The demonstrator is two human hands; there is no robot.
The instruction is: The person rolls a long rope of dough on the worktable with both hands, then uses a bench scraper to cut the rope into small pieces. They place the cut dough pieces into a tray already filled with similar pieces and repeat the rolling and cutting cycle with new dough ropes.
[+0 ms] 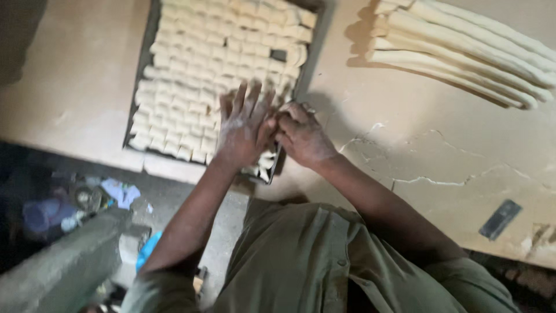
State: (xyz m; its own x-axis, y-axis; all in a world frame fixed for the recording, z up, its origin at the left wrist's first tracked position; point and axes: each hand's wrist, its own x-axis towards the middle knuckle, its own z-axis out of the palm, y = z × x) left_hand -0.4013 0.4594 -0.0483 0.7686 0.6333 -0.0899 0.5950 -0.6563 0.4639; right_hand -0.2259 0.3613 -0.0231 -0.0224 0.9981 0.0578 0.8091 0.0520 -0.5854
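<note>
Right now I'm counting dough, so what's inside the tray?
The tray holds rows of small dough pieces. The left hand and right hand cover its near corner.

Dough pieces (191, 69) fill the tray (134, 110); dough ropes (463, 46) lie right.

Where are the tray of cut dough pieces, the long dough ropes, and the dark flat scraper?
Tray (139, 87), head view, on its dark left rim.
Cut dough pieces (202, 52), head view, middle of the rows.
Long dough ropes (463, 52), head view, mid-length of the bundle.
Dark flat scraper (500, 219), head view, centre of the blade.
</note>
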